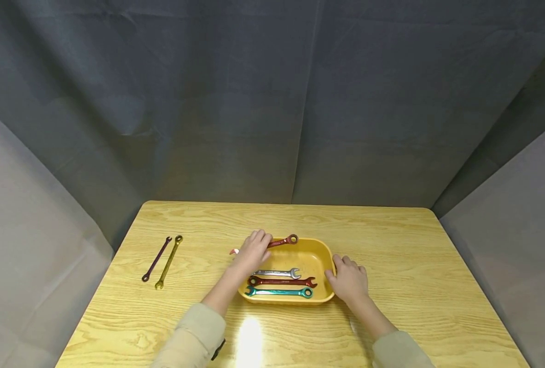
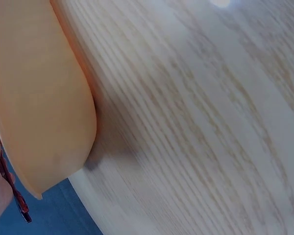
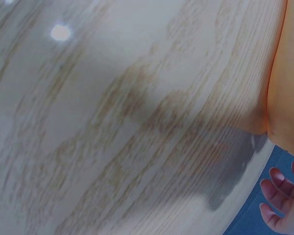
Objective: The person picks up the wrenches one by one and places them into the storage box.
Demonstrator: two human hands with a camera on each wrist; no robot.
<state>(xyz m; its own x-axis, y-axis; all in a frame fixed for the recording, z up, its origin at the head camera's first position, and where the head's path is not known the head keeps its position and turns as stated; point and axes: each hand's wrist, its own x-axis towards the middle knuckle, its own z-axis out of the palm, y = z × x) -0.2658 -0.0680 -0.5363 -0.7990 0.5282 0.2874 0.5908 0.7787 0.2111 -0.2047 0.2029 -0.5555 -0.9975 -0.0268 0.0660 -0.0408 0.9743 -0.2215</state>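
Observation:
My left hand (image 1: 253,251) holds a red combination wrench (image 1: 281,242) over the back left of a yellow plastic bin (image 1: 322,255). The wrench's ring end points right; the hand covers its middle. In the left wrist view the same red wrench (image 2: 14,193) shows beside the bin wall (image 2: 44,98). At the bin's right end, my right hand (image 1: 352,280) grips the rim, thumb on the inner side and fingers outside. A silver wrench (image 1: 277,273), another red wrench (image 1: 281,281) and a teal wrench (image 1: 279,292) lie side by side in the front of the bin.
On the left of the wooden table (image 1: 415,255) lie a thin purple wrench (image 1: 156,259) and a gold-coloured wrench (image 1: 168,262), roughly parallel. A dark grey curtain (image 1: 235,102) hangs behind the table, with lighter cloth on both sides.

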